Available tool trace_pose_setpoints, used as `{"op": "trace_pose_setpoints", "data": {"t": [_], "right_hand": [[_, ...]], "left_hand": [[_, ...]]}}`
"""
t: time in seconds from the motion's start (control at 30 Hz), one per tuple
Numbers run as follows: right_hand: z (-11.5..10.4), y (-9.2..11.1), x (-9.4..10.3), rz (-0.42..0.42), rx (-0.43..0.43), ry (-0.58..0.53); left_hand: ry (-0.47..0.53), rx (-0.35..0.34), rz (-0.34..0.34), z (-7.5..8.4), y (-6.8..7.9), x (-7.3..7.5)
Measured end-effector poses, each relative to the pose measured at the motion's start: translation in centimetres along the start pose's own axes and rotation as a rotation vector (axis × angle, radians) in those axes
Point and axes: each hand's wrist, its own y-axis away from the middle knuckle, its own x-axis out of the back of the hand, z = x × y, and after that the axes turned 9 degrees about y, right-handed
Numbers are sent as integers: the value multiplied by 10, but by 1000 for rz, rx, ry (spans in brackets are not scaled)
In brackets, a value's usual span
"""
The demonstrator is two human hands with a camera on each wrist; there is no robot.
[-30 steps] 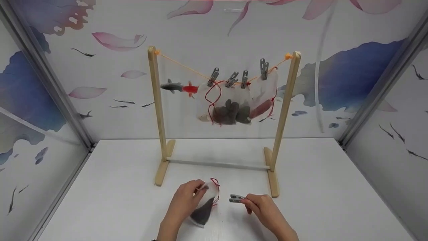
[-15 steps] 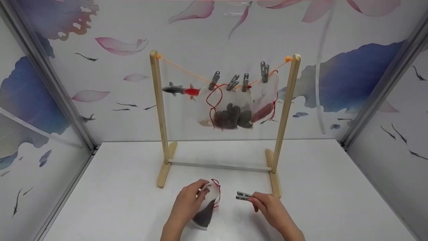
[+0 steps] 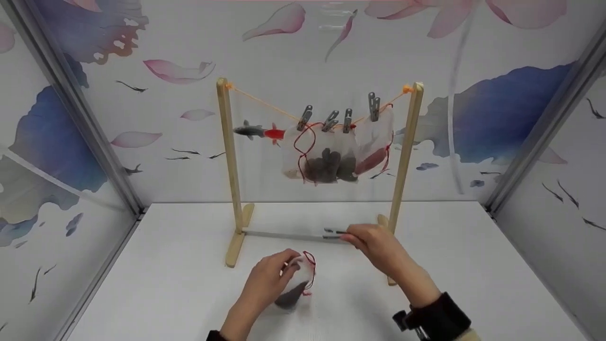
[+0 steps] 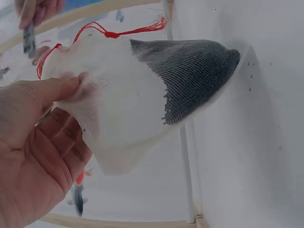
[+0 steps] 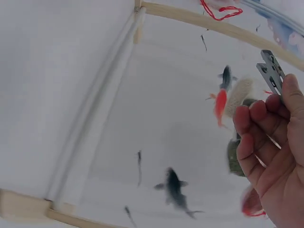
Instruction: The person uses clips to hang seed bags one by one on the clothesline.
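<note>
My left hand (image 3: 270,279) pinches the upper part of a white mesh drawstring pouch (image 4: 126,114) between thumb and fingers. Dark grains have settled at the pouch's bottom end, and a red cord with a tassel (image 4: 147,28) runs along its mouth. To the right and higher, my right hand (image 3: 378,246) grips a grey clothespin (image 5: 271,69) by its handle end, with its tips pointing left. In the head view this clothespin overlaps the stand's low crossbar (image 3: 284,235). Behind both hands, several filled pouches (image 3: 326,166) hang from an orange line (image 3: 265,104) by grey clothespins (image 3: 305,118).
The line is tied between two wooden posts (image 3: 228,156), whose flat feet (image 3: 235,248) stand on the white table (image 3: 180,284). It sags in the middle. White walls printed with fish and petals (image 3: 180,71) enclose the table at the back and sides.
My right hand has moved up and away toward the stand with the clothespin. My left hand has shifted slightly right and lifted the pouch a little, its lower end now higher.
</note>
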Motion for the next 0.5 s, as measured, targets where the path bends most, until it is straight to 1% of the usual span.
{"op": "trace_pose_setpoints", "data": {"t": [0.1,0.17,0.27,0.33,0.4,0.5], "right_hand": [[-5,-34,19,66,102,84],[-8,-56,32,102,157,147],[-11,-87,51,137,219,239],[-13,-107,64,152,243,294],[-13,-125,75,166,255,356],[-15,-149,92,178,252,426]], "left_hand": [[2,-10,13,6,-10,20],[25,-4,35,12,-18,37],[93,22,81,22,-33,63],[129,35,116,30,-46,79],[139,33,148,36,-59,92],[104,15,191,44,-80,106]]}}
